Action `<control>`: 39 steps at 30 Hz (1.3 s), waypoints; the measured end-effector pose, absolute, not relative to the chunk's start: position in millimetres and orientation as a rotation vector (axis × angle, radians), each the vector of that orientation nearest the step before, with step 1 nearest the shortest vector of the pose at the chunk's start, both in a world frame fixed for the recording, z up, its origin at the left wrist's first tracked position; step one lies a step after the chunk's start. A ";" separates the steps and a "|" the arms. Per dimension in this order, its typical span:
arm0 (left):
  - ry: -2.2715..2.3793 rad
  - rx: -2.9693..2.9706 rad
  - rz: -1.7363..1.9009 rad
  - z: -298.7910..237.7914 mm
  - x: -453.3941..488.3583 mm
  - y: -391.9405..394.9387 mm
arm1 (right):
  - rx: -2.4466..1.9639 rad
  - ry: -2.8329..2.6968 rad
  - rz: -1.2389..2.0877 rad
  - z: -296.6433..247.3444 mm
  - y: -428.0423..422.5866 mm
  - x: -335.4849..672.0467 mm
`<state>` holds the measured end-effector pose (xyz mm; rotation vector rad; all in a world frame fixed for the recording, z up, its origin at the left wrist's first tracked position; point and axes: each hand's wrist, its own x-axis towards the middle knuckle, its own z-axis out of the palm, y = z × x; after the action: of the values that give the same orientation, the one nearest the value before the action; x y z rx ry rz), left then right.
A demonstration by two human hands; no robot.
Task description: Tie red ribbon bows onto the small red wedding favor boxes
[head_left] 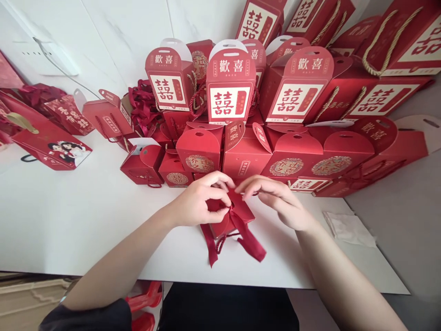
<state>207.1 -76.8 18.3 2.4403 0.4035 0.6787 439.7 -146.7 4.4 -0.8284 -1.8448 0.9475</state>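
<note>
A small red gift box sits on the white table right in front of me. A dark red ribbon hangs from its top, both tails trailing toward me. My left hand is curled over the box's left top, its fingers pinching the ribbon at the knot. My right hand comes in from the right, fingertips pinched on the ribbon beside the left hand's.
Many red paper gift boxes with white labels are stacked behind. A heap of ribbon and a red bag with a cartoon couple lie left. Folded white tissue lies right. The table edge runs close to me.
</note>
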 end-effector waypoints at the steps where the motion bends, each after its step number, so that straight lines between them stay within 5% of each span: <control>1: 0.369 2.503 0.728 17.7 206.4 -78.1 | -0.901 -1.822 0.877 2.3 -145.3 436.6; 17: 0.287 2.936 1.312 -6.1 209.0 -71.0 | -0.970 -1.887 0.603 -12.9 -139.9 419.6; 39: 0.157 2.902 1.361 -13.5 207.6 -62.8 | -0.972 -1.987 0.511 -9.6 -141.2 426.0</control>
<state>207.6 -62.8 -13.5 2.9015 0.1565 1.3609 426.0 -141.2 -9.6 -0.9719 -1.9871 0.5108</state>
